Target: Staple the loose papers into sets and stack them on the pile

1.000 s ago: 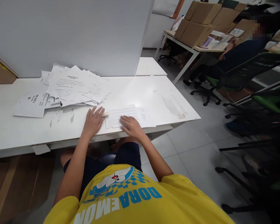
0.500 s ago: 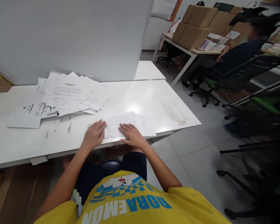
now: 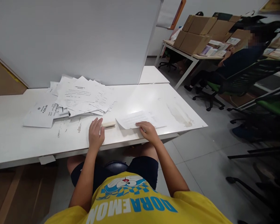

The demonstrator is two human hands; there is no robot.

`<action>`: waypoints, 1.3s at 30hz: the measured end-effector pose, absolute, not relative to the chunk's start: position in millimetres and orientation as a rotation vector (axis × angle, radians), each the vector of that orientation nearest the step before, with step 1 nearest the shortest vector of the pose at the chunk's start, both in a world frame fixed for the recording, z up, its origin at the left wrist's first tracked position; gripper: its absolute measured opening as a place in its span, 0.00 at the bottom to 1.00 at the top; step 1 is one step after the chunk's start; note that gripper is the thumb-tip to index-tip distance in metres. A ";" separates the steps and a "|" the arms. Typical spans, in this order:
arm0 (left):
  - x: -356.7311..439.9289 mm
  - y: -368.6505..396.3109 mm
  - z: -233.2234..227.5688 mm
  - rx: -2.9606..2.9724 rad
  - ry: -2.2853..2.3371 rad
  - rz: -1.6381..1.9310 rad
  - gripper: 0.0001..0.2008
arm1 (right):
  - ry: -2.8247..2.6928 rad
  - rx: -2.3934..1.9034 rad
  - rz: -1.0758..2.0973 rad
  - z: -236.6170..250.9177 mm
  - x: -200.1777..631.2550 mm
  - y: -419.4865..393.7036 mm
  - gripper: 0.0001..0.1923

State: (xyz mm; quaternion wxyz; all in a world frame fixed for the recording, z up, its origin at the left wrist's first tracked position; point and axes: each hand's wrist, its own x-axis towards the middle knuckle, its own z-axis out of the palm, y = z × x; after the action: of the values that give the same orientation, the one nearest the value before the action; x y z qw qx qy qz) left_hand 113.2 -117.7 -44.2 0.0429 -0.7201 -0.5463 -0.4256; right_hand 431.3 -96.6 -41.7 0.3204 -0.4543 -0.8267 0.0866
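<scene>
My left hand rests on the white table with its fingers stretched out. Just right of its thumb lies a small cream stapler, close beside the hand and not gripped. Printed sheets of paper lie further right, their left edge lifted and curved. At their near edge my right hand has its fingers bent over the paper and holds it; the thumb is mostly hidden. How many sheets are in this set I cannot tell.
A loose pile of printed papers lies at the left against a grey partition. A cardboard box stands at the far left. Rightward, beyond the table edge, a person sits on a chair by a desk with stacked boxes.
My left hand has moved off the sheets, and the stapler it covered now shows. My right hand has shifted right with the paper, whose left edge has come up. The view has turned slightly left.
</scene>
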 end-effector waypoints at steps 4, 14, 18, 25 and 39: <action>110.2 -118.1 -44.0 -2.215 -1.699 -1.394 0.21 | -2.046 -1.459 0.346 -39.2 431.8 -86.2 0.05; 111.5 -128.2 -43.9 -2.094 -1.785 -1.631 0.19 | -1.769 -1.426 0.288 -13.1 397.2 -49.8 0.18; 89.4 -110.3 -27.7 -2.143 -1.773 -1.448 0.21 | -1.811 -1.253 -0.025 32.7 335.9 -0.4 0.17; 25.6 12.4 18.2 -2.324 -1.967 -0.409 0.39 | -2.201 -1.131 0.155 106.7 145.6 103.8 0.17; 5.5 57.8 24.5 -2.154 -2.138 -0.131 0.31 | -2.103 -0.951 0.581 41.5 111.2 117.6 0.28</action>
State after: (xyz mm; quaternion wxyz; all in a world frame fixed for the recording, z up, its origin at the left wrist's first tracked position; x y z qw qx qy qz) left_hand 5.5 57.8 24.5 0.0519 -0.7081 -0.7029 -0.0431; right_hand 111.2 117.6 41.5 0.3717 -0.3708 -0.8204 0.2265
